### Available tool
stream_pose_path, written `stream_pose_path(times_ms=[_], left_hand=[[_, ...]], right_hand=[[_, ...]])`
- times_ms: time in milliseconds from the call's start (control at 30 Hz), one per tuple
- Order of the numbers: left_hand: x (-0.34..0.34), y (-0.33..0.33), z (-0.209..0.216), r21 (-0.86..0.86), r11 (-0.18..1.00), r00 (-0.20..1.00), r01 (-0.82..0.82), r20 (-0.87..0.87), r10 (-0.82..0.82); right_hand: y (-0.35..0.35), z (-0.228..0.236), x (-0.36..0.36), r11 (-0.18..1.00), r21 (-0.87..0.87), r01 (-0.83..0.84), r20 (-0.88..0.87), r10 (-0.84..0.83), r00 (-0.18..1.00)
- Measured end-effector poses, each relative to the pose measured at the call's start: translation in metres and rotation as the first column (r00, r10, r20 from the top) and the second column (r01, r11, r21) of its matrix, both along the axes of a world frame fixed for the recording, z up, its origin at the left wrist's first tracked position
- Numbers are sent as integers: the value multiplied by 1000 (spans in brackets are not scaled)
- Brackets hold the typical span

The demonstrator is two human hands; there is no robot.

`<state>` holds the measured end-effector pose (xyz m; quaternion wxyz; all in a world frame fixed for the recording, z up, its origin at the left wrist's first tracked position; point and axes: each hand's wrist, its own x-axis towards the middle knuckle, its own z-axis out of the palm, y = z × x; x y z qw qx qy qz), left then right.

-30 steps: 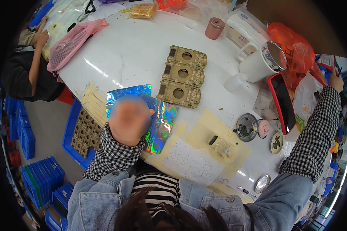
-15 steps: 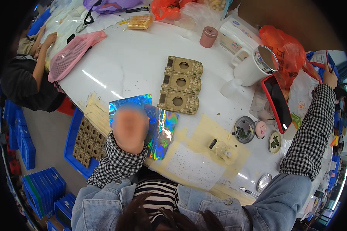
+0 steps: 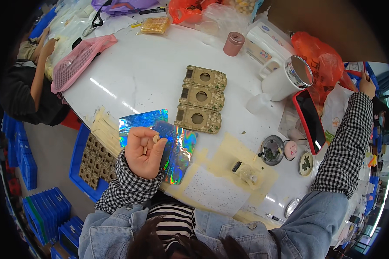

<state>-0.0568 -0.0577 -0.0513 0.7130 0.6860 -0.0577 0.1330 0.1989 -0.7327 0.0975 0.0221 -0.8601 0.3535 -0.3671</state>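
Note:
My left hand (image 3: pixel 143 152) is raised palm up over a shiny holographic silver-blue pouch (image 3: pixel 180 149). Its thumb and forefinger pinch a small pale seed-like piece (image 3: pixel 156 138), and another small pale piece (image 3: pixel 145 150) lies against the curled fingers. At the far right, my right hand (image 3: pixel 367 85) reaches out beside a blue and red package (image 3: pixel 355 69). Its fingers are closed near the package edge, but what they hold is too small to make out. Beyond the pouch lie three joined camouflage fabric pieces (image 3: pixel 202 98), each with a round hole.
Right of centre stand a white lidded mug (image 3: pixel 285 77), a red-cased phone (image 3: pixel 309 121) and a round tin (image 3: pixel 272 150) of dark bits. A pink cylindrical container (image 3: pixel 234 44) stands farther back. A blue crate (image 3: pixel 80 172) sits below the table's left edge. Another person (image 3: pixel 23 90) works at far left.
My left hand, blurred before, now shows its palm and a pale piece pinched in the fingers. My right hand stays out at the far right; the whole view has shifted slightly.

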Motion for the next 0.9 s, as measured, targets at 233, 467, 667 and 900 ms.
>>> stream_pose_path(times_ms=[233,467,667,900], left_hand=[[3,4,-8,116,993,999,-24,38,19],[2,3,-5,99,995,999,-11,31,8],[3,1,1,89,996,1000,-15,15,14],[4,2,-3,111,994,999,-1,44,-4]], right_hand=[[-4,-8,9,999,-35,35,-17,-35,999],[-12,-13,13,999,-49,-3,-19,2,1000],[-18,-21,25,996,-77,-42,-55,38,998],[-26,-38,27,994,-91,-57,-85,49,995]])
